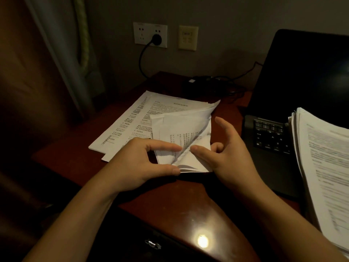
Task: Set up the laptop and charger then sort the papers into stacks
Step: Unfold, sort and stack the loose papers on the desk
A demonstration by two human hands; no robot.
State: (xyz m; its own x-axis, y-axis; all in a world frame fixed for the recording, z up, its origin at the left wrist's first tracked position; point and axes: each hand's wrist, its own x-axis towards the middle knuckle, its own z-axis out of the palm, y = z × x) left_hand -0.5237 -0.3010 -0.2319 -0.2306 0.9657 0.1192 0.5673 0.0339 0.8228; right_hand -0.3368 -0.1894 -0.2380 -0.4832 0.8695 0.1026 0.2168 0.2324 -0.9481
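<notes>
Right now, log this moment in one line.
stage: sorting papers; left hand: holds lifted white printed sheets; right hand: pinches same sheets; black laptop: open; black charger plug: in white wall socket

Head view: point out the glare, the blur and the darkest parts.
Head view: dim, the left side nearly black. Head view: a bright reflection glares on the desk near its front edge; the folded sheets are blurred at the crease; the paper stack at right is soft, its print unreadable; the laptop screen is black.
</notes>
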